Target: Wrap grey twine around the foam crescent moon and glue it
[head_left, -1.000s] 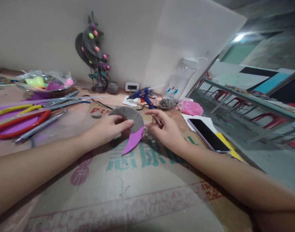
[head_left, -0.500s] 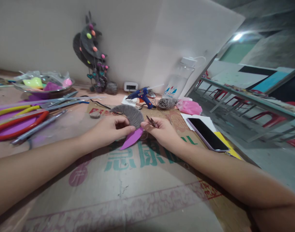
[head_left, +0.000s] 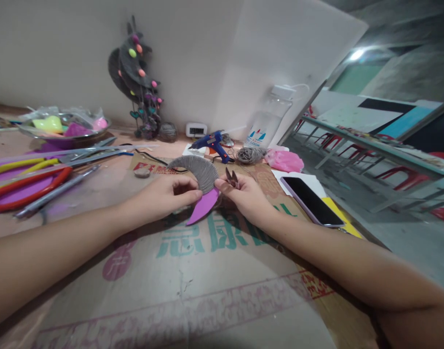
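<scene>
My left hand (head_left: 163, 195) pinches a crescent-shaped piece (head_left: 200, 175) that is wound with grey yarn at its top and bare purple foam at its lower tip (head_left: 203, 207). My right hand (head_left: 245, 196) is closed around small thread snips (head_left: 232, 178), whose blades point up just right of the crescent's yarn edge. Both hands hover over a flattened cardboard sheet (head_left: 192, 276) with green printed characters.
A blue glue gun (head_left: 212, 143), a yarn ball (head_left: 249, 155) and a pink bag (head_left: 285, 161) lie behind. A phone (head_left: 311, 201) rests at right. Red and yellow tubes (head_left: 25, 182), a bowl of foam bits (head_left: 63, 128) and a decorated crescent ornament (head_left: 136, 72) stand left.
My right hand picked up the snips and brought them against the crescent's edge. The crescent tilted up slightly in my left hand.
</scene>
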`<state>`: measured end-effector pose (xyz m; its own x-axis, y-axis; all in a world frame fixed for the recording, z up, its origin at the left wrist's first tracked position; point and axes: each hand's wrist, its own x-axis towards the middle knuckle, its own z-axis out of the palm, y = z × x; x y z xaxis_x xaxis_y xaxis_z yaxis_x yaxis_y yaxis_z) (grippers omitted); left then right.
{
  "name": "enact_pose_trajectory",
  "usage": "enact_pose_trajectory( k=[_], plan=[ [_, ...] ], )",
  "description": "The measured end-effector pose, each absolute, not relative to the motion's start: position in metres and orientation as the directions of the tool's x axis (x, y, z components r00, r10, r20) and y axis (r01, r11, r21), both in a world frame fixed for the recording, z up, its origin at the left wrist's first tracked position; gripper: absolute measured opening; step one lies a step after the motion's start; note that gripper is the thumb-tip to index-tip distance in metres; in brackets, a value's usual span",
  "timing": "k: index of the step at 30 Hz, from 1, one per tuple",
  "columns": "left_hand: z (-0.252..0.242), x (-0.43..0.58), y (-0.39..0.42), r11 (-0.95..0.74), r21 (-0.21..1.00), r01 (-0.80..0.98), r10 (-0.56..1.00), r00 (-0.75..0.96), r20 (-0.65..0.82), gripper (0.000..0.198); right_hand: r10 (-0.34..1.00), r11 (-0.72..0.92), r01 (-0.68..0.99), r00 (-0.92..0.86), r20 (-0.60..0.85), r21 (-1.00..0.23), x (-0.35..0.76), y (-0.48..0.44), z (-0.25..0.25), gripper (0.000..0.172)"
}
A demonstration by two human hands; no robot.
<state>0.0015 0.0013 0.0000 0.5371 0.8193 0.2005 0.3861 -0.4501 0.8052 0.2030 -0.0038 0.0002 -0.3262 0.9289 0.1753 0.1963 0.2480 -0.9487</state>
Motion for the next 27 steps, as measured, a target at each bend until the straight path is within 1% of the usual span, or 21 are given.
enact_pose_trajectory(
  k=[6, 11, 16, 20, 23, 27],
  plan=[
    [-0.0012, 0.0013, 0.0005, -0.442, 0.81, 0.385, 0.825, 0.529, 0.198, 0.019, 0.924, 0.253, 0.184, -0.336, 0.181, -0.95, 0.2027, -0.0042, 0.0008, 0.027],
    [-0.0013, 0.0017, 0.0007, -0.432, 0.808, 0.4, 0.831, 0.524, 0.185, 0.019, 0.927, 0.214, 0.152, -0.343, 0.151, -0.965, 0.2022, -0.0046, 0.001, 0.026],
    [-0.0016, 0.0016, 0.0015, -0.454, 0.799, 0.395, 0.819, 0.538, 0.199, 0.018, 0.923, 0.214, 0.135, -0.353, 0.155, -0.967, 0.2024, -0.004, 0.0004, 0.027],
    [-0.0027, 0.0006, 0.0016, -0.46, 0.795, 0.394, 0.818, 0.537, 0.207, 0.026, 0.925, 0.226, 0.187, -0.347, 0.151, -0.956, 0.2034, -0.0033, -0.0008, 0.029],
    [-0.0024, 0.0009, 0.0008, -0.464, 0.79, 0.401, 0.823, 0.524, 0.218, 0.026, 0.927, 0.221, 0.219, -0.35, 0.135, -0.95, 0.2037, -0.0033, -0.001, 0.03],
    [-0.0011, 0.0021, 0.0005, -0.456, 0.8, 0.39, 0.827, 0.518, 0.219, 0.022, 0.926, 0.209, 0.163, -0.351, 0.142, -0.964, 0.2025, -0.0042, 0.0007, 0.029]
  ],
)
